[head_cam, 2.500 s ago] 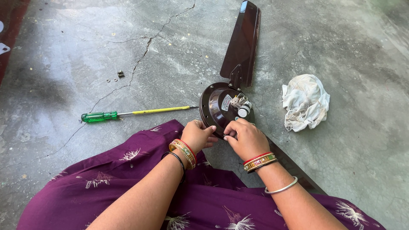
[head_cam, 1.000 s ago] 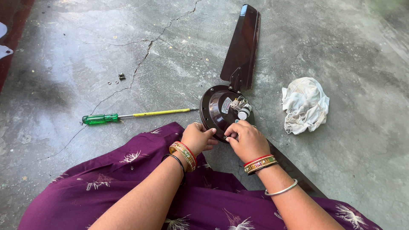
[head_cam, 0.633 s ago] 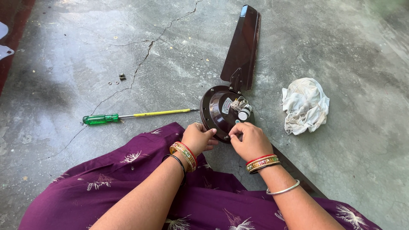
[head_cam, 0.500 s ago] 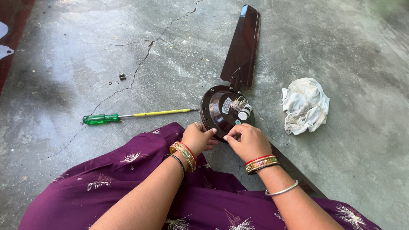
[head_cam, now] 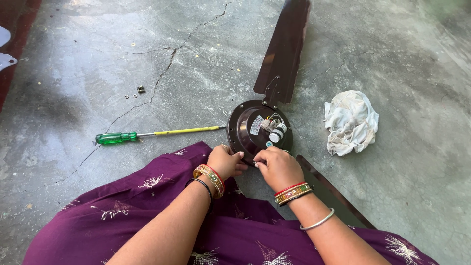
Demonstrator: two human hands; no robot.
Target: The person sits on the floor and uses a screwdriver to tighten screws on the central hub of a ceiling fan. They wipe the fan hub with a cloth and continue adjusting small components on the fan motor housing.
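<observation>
Fingers (head_cam: 240,156) of my left hand (head_cam: 224,162) curl on the near rim of the round brown fan motor (head_cam: 259,130), gripping it. My right hand (head_cam: 278,168) pinches at the same rim, but I cannot tell what is in its fingertips. The motor lies on the grey floor (head_cam: 392,196) by my purple dress (head_cam: 162,206). One long blade (head_cam: 284,46) points away from me. A green screwdriver (head_cam: 157,134) lies to the left, and a white rag (head_cam: 350,121) to the right.
</observation>
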